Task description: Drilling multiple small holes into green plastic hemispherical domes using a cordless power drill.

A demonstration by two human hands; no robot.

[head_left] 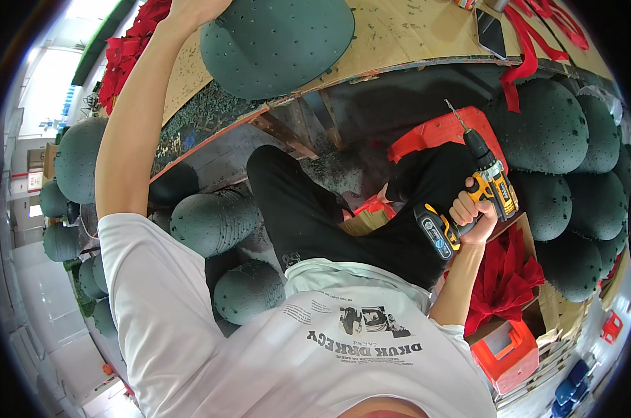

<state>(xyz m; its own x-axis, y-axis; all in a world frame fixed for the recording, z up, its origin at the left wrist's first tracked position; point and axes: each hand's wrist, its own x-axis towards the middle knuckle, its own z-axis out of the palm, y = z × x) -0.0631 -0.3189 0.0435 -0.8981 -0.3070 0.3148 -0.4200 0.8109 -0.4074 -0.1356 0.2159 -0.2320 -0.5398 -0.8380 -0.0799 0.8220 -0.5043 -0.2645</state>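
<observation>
My right hand [473,212] is wrapped around the handle of a yellow and black cordless drill [495,187]. A thin bit [456,113] in its black chuck points up and to the left, toward the workbench, touching nothing. My left arm stretches forward to a dark green dome-shaped shell [277,45] dotted with small holes. The shell lies at the bench's front edge and partly overhangs it. My left hand [195,10] is against the shell's upper left side; its fingers are cut off by the picture's top edge.
Cardboard and green shavings cover the bench [406,38], where a phone [491,33] and red ribbons [528,45] lie. Stacked green domes [544,125] stand at right, more [214,221] at left. Red ribbon bundles [503,279] fill a box near a red plastic stool [510,359].
</observation>
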